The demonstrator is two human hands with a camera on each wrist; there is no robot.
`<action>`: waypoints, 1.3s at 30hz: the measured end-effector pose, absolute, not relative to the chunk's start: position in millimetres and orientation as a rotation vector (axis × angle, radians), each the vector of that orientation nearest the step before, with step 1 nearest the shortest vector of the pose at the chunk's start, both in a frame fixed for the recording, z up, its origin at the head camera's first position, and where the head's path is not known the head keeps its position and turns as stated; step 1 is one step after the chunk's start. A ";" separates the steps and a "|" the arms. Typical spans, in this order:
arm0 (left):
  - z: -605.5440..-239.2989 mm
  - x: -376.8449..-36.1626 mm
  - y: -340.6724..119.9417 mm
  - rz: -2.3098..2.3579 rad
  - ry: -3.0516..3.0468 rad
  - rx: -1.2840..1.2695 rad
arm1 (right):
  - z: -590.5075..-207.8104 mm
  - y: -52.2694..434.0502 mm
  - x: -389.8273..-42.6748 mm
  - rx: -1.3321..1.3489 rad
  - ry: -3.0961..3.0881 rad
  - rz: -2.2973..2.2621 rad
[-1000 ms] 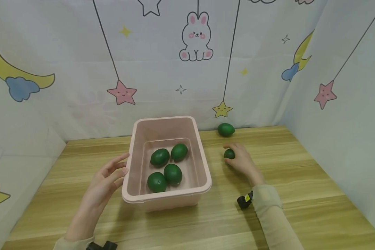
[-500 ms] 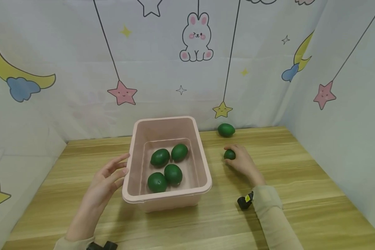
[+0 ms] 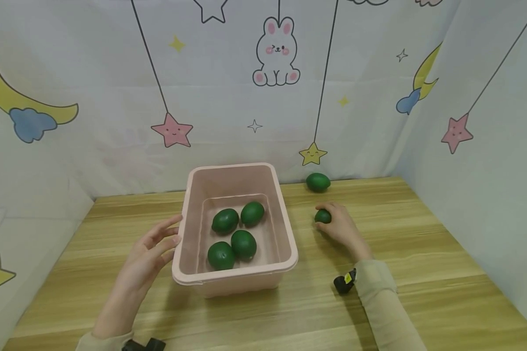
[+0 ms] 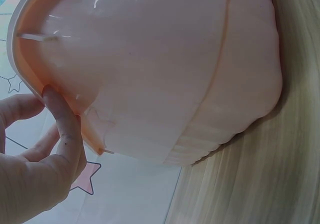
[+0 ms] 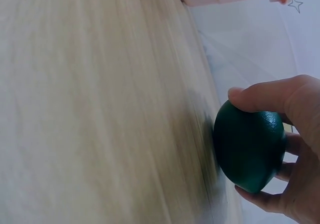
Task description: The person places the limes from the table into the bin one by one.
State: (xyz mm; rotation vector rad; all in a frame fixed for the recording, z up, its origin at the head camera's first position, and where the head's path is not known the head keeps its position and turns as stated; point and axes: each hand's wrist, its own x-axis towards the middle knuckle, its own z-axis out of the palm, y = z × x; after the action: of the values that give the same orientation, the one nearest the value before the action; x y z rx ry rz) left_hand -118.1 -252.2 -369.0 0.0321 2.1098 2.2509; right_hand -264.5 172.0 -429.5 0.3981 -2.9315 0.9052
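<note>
In the head view, a pink plastic box stands on the table with several green limes inside. My left hand is at the box's left side. In the left wrist view, that hand's bent fingers hold the rim, one fingertip tucked under the lip. To the right of the box, my right hand grips a lime, also close up in the right wrist view. Thumb and fingertips lie round that lime, low over the table. Another lime lies behind it, near the back edge.
A wooden table runs back to a white curtain printed with a rabbit, stars and moons. The curtain also closes off both sides. Black wrist cameras are worn on the forearms.
</note>
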 end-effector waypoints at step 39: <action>-367.3 -117.6 -250.9 2.245 2.109 0.004 | -430.4 170.5 -256.1 0.408 -2.911 0.850</action>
State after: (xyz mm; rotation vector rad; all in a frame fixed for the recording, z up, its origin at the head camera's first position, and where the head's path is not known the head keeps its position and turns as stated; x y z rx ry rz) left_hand -117.6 -250.9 -367.3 0.0045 2.1090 2.2449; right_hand -256.1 170.5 -430.4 0.4083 -2.9110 0.8498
